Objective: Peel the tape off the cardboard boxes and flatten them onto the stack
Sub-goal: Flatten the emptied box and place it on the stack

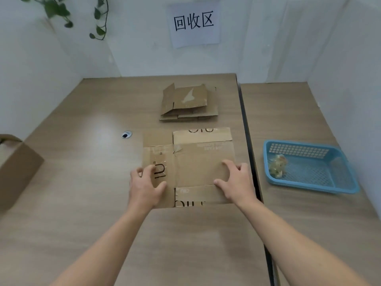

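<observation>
Head view, looking down at the work surface. Your left hand [144,184] and your right hand [237,182] both rest on top of the flattened box [198,159], which lies flat on the wooden table [92,182] directly in front of you, its flaps spread out toward the wall and toward you. The left hand lies at the box's near left part, fingers slightly bent and spread over the printed lettering, thumb stretched toward the middle; nothing is clasped in it. The right hand sits at the near right edge, fingers laid forward over the panel and thumb pointing inward along a fold line, likewise holding nothing (whether either hand bears down hard cannot be told). Strips of clear tape [206,193] show on the box's near flap. Beyond the box, well apart from it, stands the stack [189,102] of flattened cardboard, its top piece with one flap tilted up at the left. On the adjoining table [299,213] to your right, a blue basket [309,186] holds a crumpled wad of tape [277,166]. At the far left edge an unflattened box [16,168] is partly in view. A paper sign [193,23] hangs on the wall.
</observation>
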